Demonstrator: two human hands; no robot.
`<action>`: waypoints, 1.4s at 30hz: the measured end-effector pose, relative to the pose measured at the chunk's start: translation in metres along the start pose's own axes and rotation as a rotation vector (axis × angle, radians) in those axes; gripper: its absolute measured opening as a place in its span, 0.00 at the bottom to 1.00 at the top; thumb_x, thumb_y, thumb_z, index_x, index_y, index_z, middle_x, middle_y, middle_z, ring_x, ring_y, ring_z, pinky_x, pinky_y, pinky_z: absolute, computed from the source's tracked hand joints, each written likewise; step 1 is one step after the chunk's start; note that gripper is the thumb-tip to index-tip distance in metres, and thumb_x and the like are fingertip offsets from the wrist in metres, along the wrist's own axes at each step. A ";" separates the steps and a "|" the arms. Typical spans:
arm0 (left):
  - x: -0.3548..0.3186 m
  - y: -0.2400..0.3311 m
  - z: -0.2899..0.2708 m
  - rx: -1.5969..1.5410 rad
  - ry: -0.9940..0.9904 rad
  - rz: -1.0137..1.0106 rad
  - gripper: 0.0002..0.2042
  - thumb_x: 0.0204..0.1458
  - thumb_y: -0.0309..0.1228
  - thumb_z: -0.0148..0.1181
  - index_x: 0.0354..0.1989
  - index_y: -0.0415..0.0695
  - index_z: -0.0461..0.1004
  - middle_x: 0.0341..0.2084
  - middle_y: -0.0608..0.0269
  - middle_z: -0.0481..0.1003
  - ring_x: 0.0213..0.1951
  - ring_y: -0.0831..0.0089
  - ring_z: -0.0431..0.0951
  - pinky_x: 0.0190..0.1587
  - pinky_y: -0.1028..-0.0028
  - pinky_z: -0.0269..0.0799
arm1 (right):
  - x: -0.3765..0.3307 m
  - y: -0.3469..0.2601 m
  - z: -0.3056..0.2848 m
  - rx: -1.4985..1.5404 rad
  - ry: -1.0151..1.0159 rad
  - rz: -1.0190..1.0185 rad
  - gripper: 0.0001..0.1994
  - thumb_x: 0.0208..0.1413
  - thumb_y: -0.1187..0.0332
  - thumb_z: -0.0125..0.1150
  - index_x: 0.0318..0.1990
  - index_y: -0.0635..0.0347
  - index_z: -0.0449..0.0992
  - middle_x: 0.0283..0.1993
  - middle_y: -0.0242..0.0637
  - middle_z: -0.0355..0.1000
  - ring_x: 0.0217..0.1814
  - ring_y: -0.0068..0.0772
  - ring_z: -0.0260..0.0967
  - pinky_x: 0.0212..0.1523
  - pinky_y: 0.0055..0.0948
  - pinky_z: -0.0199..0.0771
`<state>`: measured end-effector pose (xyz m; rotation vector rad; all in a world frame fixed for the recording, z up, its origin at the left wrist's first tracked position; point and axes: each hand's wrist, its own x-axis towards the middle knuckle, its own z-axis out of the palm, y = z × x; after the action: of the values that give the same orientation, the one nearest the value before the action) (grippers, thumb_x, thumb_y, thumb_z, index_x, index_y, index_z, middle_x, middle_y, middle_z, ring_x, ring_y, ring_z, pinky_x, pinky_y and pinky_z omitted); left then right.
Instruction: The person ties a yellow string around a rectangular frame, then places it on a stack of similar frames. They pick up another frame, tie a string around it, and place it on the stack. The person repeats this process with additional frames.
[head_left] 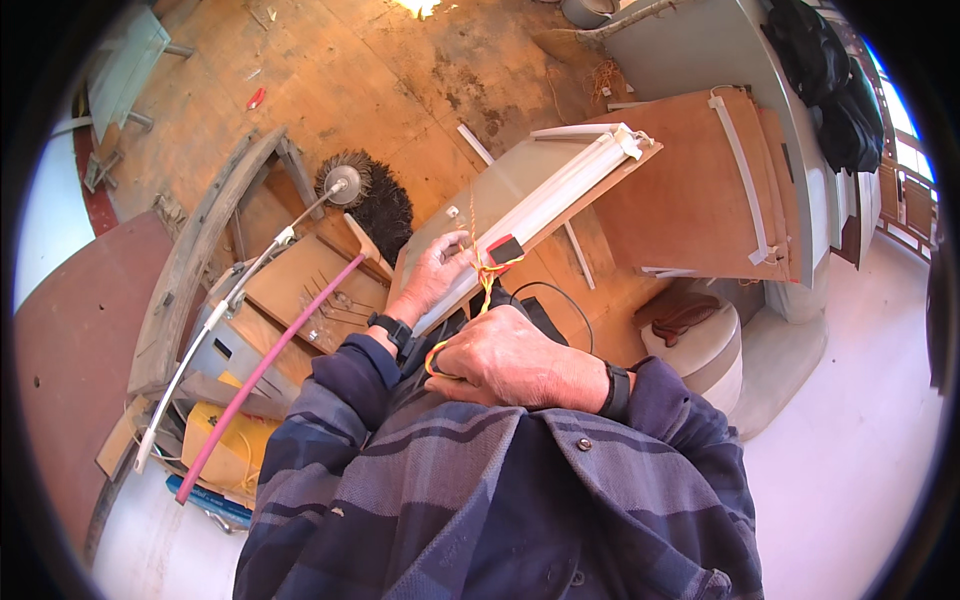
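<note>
My right hand [505, 355] is closed on a yellow and red twisted wire [487, 290], with one loop of it showing beside the fist. The wire runs up to a tangle around a bundle of long white strips [575, 190], next to a black and red block [506, 250]. My left hand [437, 275] rests at the bundle's left side, fingers apart, close to the tangle and a thin brown twine [473, 215]. Whether its fingertips touch the twine I cannot tell. A thin black cable [575, 305] curves out near my right hand.
At left stand a curved wooden frame [165, 290], a pink pole [270, 375], a white rod [205, 335] and a round bristle brush [345, 185]. Brown boards [690, 190] lean at right, beside a pale padded stool [700, 345]. Small red pliers [256, 98] lie on the wooden floor.
</note>
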<state>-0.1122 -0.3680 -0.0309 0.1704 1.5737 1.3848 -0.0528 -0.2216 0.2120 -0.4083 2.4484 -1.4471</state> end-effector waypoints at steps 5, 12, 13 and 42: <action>0.004 0.003 -0.010 0.092 0.003 0.062 0.25 0.62 0.35 0.56 0.64 0.34 0.68 0.59 0.52 0.72 0.62 0.65 0.70 0.66 0.67 0.64 | -0.006 -0.009 -0.036 -0.165 -0.245 0.126 0.10 0.58 0.61 0.63 0.36 0.56 0.73 0.26 0.39 0.74 0.28 0.48 0.75 0.28 0.43 0.73; -0.001 0.017 -0.012 0.590 0.011 0.296 0.29 0.52 0.29 0.52 0.66 0.42 0.68 0.64 0.48 0.68 0.67 0.55 0.66 0.70 0.64 0.58 | -0.028 -0.012 -0.096 0.564 -0.139 0.109 0.11 0.54 0.66 0.71 0.31 0.60 0.74 0.29 0.40 0.73 0.31 0.47 0.71 0.33 0.37 0.70; -0.001 0.019 -0.012 0.538 -0.021 0.279 0.29 0.51 0.30 0.52 0.66 0.43 0.68 0.65 0.48 0.66 0.68 0.54 0.65 0.71 0.64 0.58 | -0.028 -0.015 -0.100 0.625 -0.134 0.132 0.12 0.54 0.65 0.72 0.31 0.60 0.74 0.29 0.40 0.73 0.30 0.47 0.71 0.33 0.36 0.70; -0.004 0.050 0.044 0.603 0.106 0.178 0.23 0.51 0.41 0.70 0.42 0.36 0.66 0.46 0.43 0.65 0.51 0.46 0.69 0.56 0.57 0.69 | 0.107 0.069 -0.165 1.058 0.402 0.067 0.10 0.65 0.75 0.52 0.51 0.66 0.72 0.47 0.45 0.78 0.35 0.24 0.77 0.42 0.30 0.83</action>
<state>-0.1022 -0.3241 0.0179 0.6198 2.0712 1.0214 -0.2199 -0.0966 0.2188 0.2153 1.5091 -2.6588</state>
